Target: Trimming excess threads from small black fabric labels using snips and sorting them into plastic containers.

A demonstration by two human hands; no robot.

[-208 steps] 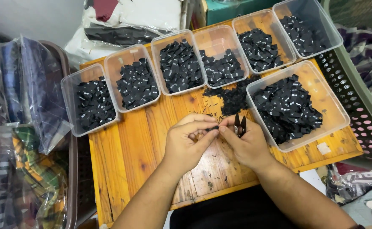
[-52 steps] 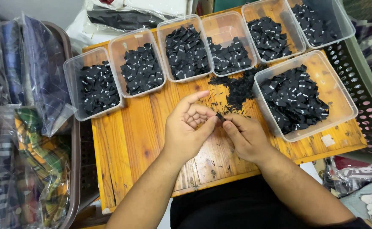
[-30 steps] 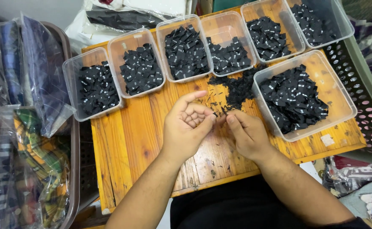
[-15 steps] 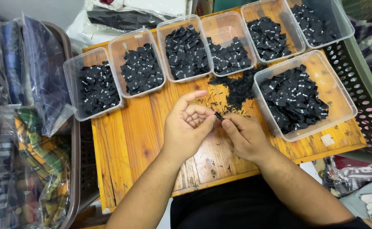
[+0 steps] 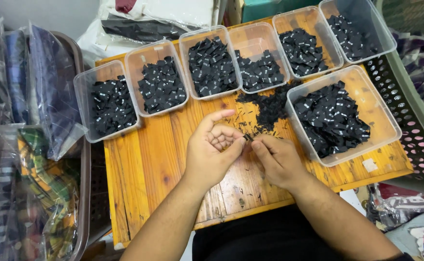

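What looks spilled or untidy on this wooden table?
A loose heap of black labels and thread scraps lies on the bare table between the tubs, unlike the sorted ones, just beyond both hands.

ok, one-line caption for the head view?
Left hand and right hand pinch a small black label over a wooden table.

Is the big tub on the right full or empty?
Partly full. The big tub holds a heap of black tags toward its left side, with bare bottom showing along the right; it has no lid.

Wooden table (image 5: 144,164) under label tubs (image 5: 109,104)
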